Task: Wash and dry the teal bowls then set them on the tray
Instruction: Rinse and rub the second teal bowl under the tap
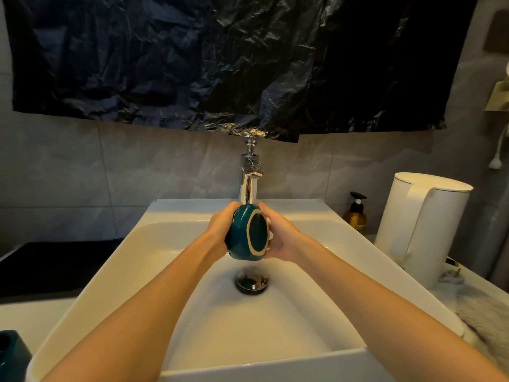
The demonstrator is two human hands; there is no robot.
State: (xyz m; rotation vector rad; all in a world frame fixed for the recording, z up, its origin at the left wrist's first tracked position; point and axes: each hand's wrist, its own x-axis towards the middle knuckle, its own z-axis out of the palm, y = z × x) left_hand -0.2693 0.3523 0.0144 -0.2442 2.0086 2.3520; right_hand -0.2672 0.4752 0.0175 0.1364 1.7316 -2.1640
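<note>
A teal bowl [248, 232] with a tan foot ring is held on its side over the white sink [154, 244], its base turned toward me. My left hand [220, 227] grips its left side and my right hand [281, 238] grips its right rim. Water runs from the chrome faucet [249, 172] onto the top of the bowl. Another teal piece [12, 354] stands at the lower left, cut off by the frame edge. A black tray [55, 266] lies on the counter left of the sink.
A white kettle [421, 227] and an amber pump bottle [355, 216] stand right of the sink. A fluffy cloth [484, 321] lies at the right edge. The drain plug [252, 279] sits in the basin. Black plastic sheeting [220, 64] hangs above the faucet.
</note>
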